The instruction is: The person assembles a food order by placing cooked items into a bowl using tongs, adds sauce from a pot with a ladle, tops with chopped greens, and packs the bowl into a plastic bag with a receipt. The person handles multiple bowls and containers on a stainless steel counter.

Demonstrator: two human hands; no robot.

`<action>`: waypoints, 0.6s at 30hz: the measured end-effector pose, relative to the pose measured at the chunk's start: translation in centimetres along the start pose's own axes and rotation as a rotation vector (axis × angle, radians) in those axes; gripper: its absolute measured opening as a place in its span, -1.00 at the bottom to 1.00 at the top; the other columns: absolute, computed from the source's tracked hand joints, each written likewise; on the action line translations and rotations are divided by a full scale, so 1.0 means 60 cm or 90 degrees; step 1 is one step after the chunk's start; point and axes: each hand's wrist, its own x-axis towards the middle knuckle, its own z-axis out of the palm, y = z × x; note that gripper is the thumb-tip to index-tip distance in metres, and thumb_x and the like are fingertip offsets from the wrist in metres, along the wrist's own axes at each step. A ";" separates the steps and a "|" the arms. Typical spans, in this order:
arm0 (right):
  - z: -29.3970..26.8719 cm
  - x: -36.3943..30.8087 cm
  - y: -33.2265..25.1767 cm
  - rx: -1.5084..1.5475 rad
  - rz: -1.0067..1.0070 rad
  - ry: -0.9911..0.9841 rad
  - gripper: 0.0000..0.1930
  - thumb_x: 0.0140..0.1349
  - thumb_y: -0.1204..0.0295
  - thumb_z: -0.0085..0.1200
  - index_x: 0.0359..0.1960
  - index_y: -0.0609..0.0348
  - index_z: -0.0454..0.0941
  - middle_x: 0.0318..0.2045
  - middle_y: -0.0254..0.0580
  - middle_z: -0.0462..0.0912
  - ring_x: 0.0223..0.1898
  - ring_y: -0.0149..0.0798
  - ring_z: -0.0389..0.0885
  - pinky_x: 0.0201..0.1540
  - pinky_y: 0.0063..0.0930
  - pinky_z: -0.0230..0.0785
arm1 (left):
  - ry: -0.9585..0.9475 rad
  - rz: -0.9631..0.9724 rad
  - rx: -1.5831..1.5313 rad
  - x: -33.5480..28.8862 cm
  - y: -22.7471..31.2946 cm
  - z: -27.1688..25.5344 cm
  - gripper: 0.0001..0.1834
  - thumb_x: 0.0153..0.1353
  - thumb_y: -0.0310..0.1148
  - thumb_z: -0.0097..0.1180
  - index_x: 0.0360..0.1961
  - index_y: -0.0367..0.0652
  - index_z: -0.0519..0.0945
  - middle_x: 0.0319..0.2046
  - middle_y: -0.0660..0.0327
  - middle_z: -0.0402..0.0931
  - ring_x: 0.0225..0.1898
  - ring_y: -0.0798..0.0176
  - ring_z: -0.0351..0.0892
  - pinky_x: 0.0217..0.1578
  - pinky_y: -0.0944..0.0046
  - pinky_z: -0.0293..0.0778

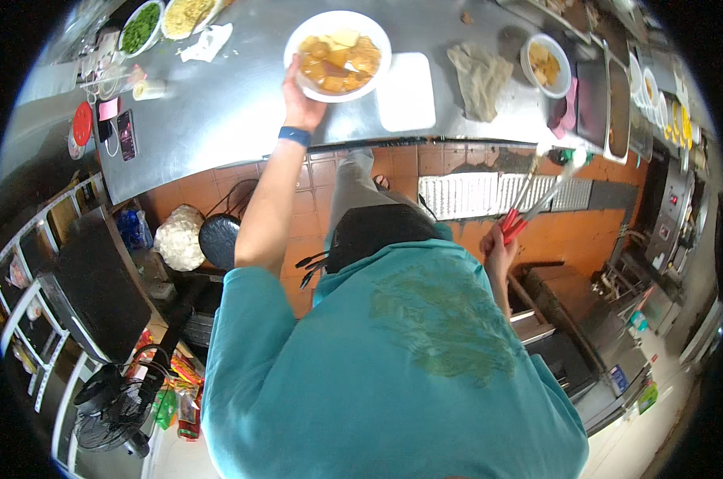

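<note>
My left hand [302, 102] grips the left side of a white bowl [384, 49], its fingers partly hidden by the bowl. Orange-yellow chunks [341, 62] and brownish sauce fill it, with paler yellow pieces on the far side. The bowl is over the steel counter, beside a flat white rectangular plate or board [409, 100]. Lower right, away from the counter top, my right hand [499, 252] is closed round the red handles of metal tongs [529, 198]. Their arms point up and right toward the counter's front edge, with pale tips.
On the steel counter [218, 96] lie a crumpled beige cloth [481, 80], a second white bowl of yellow-orange pieces [545, 65], a pink utensil [567, 112] and a phone [128, 134]. Bowls of chopped greens [141, 29] and yellow bits [187, 16] stand far left. A fan [114, 411] is lower left.
</note>
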 end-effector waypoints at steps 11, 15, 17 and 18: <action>0.176 0.444 0.331 0.717 0.199 0.134 -0.53 0.43 -0.13 -0.20 -0.09 0.02 0.45 -0.33 -0.30 0.67 -0.37 -0.35 0.61 -0.41 -0.45 0.50 | 0.111 -0.016 0.144 -0.340 -0.065 -0.033 -0.32 0.39 0.13 -0.18 0.39 -0.04 0.24 0.35 0.10 0.25 0.34 -0.06 0.25 0.31 -0.20 0.23; 0.192 0.473 0.331 0.843 0.220 -0.005 -0.47 0.47 -0.08 -0.25 -0.32 0.14 0.51 -0.46 -0.24 0.63 -0.40 -0.30 0.59 -0.49 -0.49 0.33 | 0.115 -0.070 0.171 -0.394 -0.139 -0.047 -0.31 0.39 0.16 -0.19 0.41 0.00 0.22 0.37 0.13 0.23 0.34 -0.04 0.26 0.29 -0.17 0.25; 0.172 0.445 0.329 0.849 0.173 0.000 -0.45 0.49 -0.08 -0.33 -0.21 0.19 0.48 -0.43 -0.19 0.60 -0.38 -0.27 0.54 -0.25 -0.39 0.40 | 0.144 -0.124 0.198 -0.396 -0.184 -0.057 -0.30 0.39 0.15 -0.18 0.41 -0.01 0.21 0.36 0.13 0.23 0.34 -0.03 0.25 0.30 -0.15 0.23; 0.146 0.424 0.333 0.917 0.079 -0.213 -0.53 0.48 0.02 -0.18 -0.18 0.25 0.48 -0.42 -0.19 0.61 -0.37 -0.30 0.56 -0.23 -0.36 0.49 | 0.112 -0.119 0.246 -0.395 -0.206 -0.061 -0.29 0.38 0.15 -0.15 0.41 -0.02 0.20 0.36 0.12 0.23 0.35 -0.03 0.24 0.31 -0.14 0.21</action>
